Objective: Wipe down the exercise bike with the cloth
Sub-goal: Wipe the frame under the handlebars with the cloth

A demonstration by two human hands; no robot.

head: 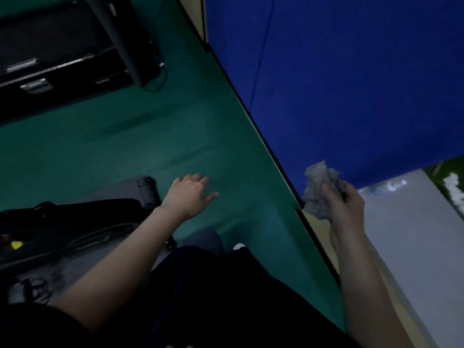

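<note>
Green floor (150, 136) fills the centre; a blue wall (351, 84) occupies 1 to 2 o'clock. A treadmill (62, 46) sits at 10 o'clock. A black machine frame (75, 222), partly in view, lies at 8 o'clock. Left hand (190, 194): fingers spread and relaxed above the floor, holding nothing, near the frame's 2 o'clock end. Right hand (346, 209), at 3 o'clock: grips the crumpled grey cloth (319, 192), which bunches out at the hand's 11 o'clock.

My left arm (120, 267) reaches forward from the near left. The left hand (192, 194) is palm down, fingers loosely spread, holding nothing. My right arm (361, 272) rises on the right, and the right hand (347, 207) grips a crumpled cloth (319, 192).
</note>
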